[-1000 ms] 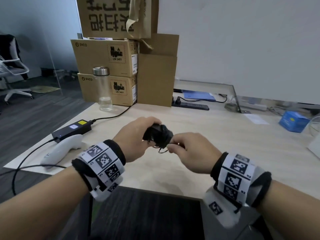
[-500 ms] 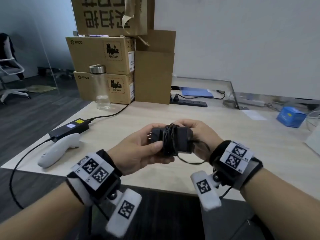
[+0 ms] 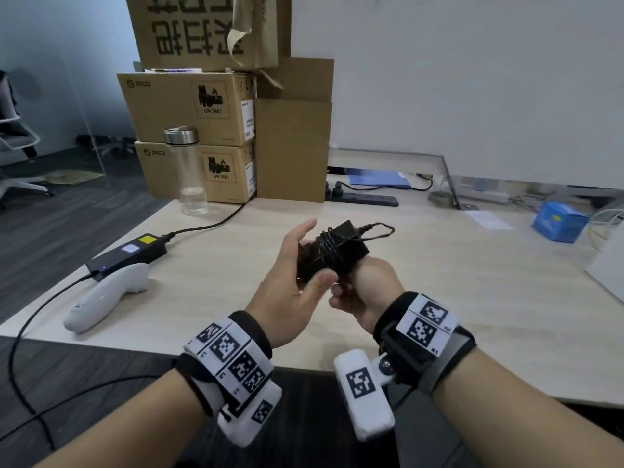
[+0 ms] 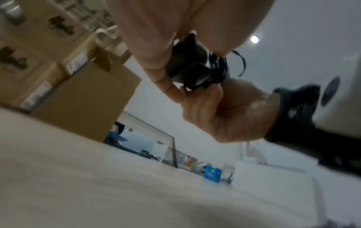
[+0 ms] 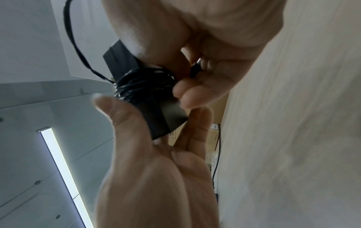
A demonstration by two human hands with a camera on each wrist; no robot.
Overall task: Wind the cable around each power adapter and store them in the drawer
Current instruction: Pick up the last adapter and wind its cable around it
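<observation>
A black power adapter (image 3: 351,246) is held up over the table between both hands, its thin black cable (image 5: 144,84) wound several times round its middle. My left hand (image 3: 314,255) holds its left end between thumb and fingers, the fingers pointing up. My right hand (image 3: 341,292) is below it, palm up, and pinches the cable's plug end (image 5: 195,69) against the adapter. A short loop of cable (image 3: 381,228) sticks out to the right. A second black adapter (image 3: 128,255) with a yellow label lies on the table at the left, its cable unwound.
A white controller (image 3: 104,292) lies in front of the second adapter. Behind it stand a glass bottle (image 3: 185,170) and stacked cardboard boxes (image 3: 189,109). A power strip (image 3: 361,197) lies at the back, and a blue box (image 3: 557,224) stands at the far right. The table (image 3: 472,298) ends close to me.
The adapter has turned and risen. My right hand has gone from behind it to below it, and a loop of cable now stands out to the right. My left fingers have straightened upward.
</observation>
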